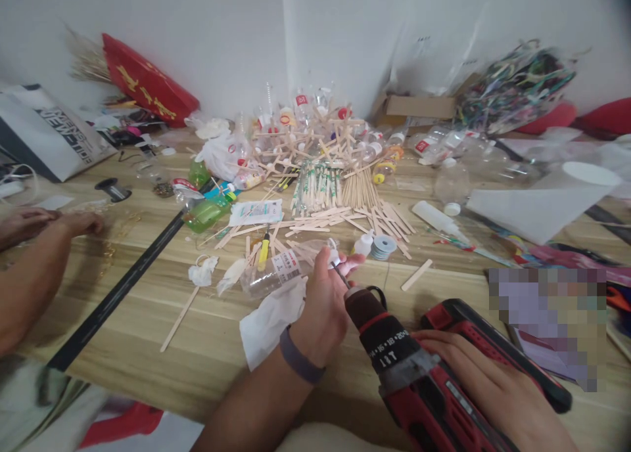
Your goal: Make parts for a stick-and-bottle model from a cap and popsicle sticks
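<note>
My right hand [483, 380] is wrapped round a red and black cordless drill [419, 380]. The drill's thin bit [341, 276] points forward and left, its tip close to my left hand [328, 294]. Between its thumb and fingers, my left hand pinches a white bottle cap [334, 253]; whether the bit touches it I cannot tell. A clear plastic bottle [273, 276] with a label lies just behind and left of that hand, its neck end near the cap. A white tissue [271, 320] lies beside my left wrist.
A yellow-handled screwdriver [263, 251], a wire spool [384, 247] and a small white glue bottle [363, 243] lie nearby. Wooden sticks [315, 219] and plastic bottles are heaped behind. Another person's arms [44, 261] rest at left, past a black strip [123, 291].
</note>
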The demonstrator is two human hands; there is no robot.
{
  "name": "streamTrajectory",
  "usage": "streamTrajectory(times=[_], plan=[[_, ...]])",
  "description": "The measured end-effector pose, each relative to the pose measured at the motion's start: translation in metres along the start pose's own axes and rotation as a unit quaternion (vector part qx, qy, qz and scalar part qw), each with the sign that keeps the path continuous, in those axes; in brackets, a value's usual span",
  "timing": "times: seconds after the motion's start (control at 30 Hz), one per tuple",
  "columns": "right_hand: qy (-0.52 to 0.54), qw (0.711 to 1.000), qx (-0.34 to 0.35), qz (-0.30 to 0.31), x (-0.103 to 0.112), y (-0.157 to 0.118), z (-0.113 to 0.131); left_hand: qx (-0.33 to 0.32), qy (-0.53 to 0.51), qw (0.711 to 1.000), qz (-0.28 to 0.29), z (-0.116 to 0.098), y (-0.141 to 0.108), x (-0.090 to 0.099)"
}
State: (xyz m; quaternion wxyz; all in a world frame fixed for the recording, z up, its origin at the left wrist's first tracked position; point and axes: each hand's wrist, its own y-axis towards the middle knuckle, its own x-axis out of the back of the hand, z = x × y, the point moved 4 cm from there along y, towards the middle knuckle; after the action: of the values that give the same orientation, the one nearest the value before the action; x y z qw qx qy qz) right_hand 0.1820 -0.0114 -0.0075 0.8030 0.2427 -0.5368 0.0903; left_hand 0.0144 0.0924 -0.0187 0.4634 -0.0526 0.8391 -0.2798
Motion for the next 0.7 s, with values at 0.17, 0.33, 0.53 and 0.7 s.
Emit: streamTrajectory(times=[0.17,0.33,0.53,0.7], plan=[[0.024,0.999,-0.003,0.025,0.0054,0.003,0.0029,-0.002,0.001,1.0,-0.005,0.0002,-0.001,-0.0008],[0.036,0.999,-0.006,0.026,0.0074,0.0049,0.004,-0.011,-0.001,1.0,-0.008,0.0008,0.0006,0.0017],[0.042,0.999,-0.005,0.018,0.0052,0.0047,0.0029,-0.021,-0.007,1.0,-0.003,0.0012,-0.0003,0.0034],[0.055,0.998,-0.01,0.01,0.0075,0.0064,0.0033,-0.025,-0.01,1.0,0.001,0.0003,-0.0026,0.0008]])
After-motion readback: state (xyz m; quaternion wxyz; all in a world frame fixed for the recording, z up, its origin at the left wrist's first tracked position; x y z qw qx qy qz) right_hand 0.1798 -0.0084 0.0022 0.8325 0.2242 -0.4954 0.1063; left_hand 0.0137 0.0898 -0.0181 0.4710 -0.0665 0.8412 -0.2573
